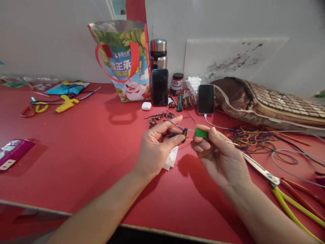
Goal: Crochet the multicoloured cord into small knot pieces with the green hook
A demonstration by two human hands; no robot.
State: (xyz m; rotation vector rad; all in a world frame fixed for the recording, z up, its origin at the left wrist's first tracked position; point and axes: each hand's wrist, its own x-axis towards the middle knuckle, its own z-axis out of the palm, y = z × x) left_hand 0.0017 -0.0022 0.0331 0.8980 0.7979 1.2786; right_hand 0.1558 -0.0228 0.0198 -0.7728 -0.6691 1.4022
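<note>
My left hand (158, 144) pinches a small dark knotted cord piece (185, 133) between thumb and fingers, above the red table. Opposite it, my right hand (219, 150) grips a green-handled tool (201, 133). A thin shaft runs from its green end toward the knot; whether the tip is inside the cord I cannot tell. Loose cord ends, one orange, stick out between the hands. Behind my left hand lie several round multicoloured cord knots (158, 117). A folded white paper (172, 158) rests under my left hand.
Scissors (271, 178) with red and yellow handles and a heap of loose cords (247, 137) lie at right. Two phones (159, 87) stand behind, by a gift bag (129, 64). A glue gun (66, 103) is far left, a purple power strip (15, 154) nearer.
</note>
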